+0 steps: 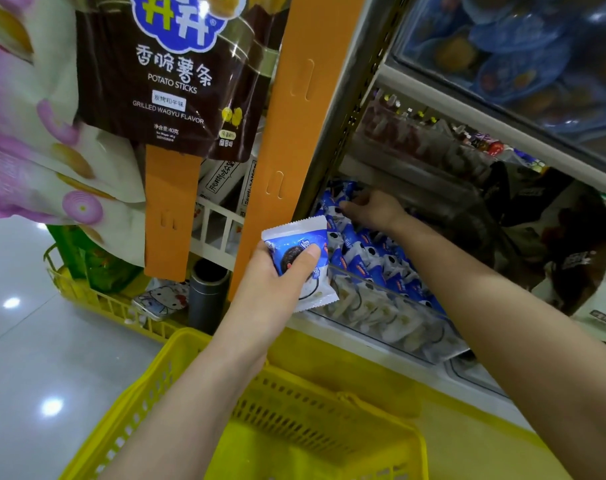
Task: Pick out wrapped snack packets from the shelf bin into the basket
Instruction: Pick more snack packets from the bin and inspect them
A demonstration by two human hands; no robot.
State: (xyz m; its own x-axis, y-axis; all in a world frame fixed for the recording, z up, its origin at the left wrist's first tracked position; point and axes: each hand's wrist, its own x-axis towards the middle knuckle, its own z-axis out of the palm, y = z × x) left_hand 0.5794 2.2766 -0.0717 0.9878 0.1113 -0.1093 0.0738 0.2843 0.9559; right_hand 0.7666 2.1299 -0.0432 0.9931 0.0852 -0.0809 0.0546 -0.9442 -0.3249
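The basket (177,344) stands open at the top, just below the front of the shelf bin; only the forearm of the left hand (277,282) crosses above its left rim. The way into the bin lies over its clear front wall (381,306) and under the shelf above (381,171), a low gap. The right hand (370,209) and its forearm take up the bin's left side as far as the back corner. An orange upright (284,133) closes the bin's left edge, and the left hand with a packet (301,261) sits just in front of it. Dark bags (536,220) crowd the right.
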